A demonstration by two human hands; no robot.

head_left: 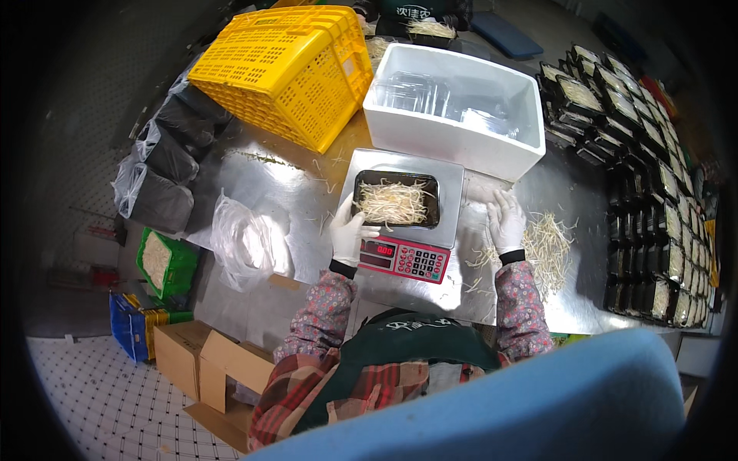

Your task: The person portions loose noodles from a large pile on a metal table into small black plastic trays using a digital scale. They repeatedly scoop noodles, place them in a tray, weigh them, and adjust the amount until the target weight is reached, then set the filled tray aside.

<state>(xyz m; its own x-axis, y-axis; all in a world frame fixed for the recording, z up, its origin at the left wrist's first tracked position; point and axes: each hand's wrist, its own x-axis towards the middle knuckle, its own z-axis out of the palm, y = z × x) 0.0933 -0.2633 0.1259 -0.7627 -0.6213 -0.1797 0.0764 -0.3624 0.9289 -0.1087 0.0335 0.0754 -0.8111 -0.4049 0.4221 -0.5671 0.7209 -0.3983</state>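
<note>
Lower view blocked by blue cap brim (pixel 538 399). Left hand (pixel 347 230) curled on black tray (pixel 397 201) of bean sprouts (pixel 392 203), atop scale (pixel 403 257). Right hand (pixel 506 223) lay open, empty, beside loose sprouts (pixel 550 246). Clear lids, hard to make out, in white foam box (pixel 453 107).

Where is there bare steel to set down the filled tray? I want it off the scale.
Bare steel shows between the scale and the clear bag, below the yellow crate. Crowded: loose sprouts lie beside the right hand; stacked black trays fill the right edge.
</note>
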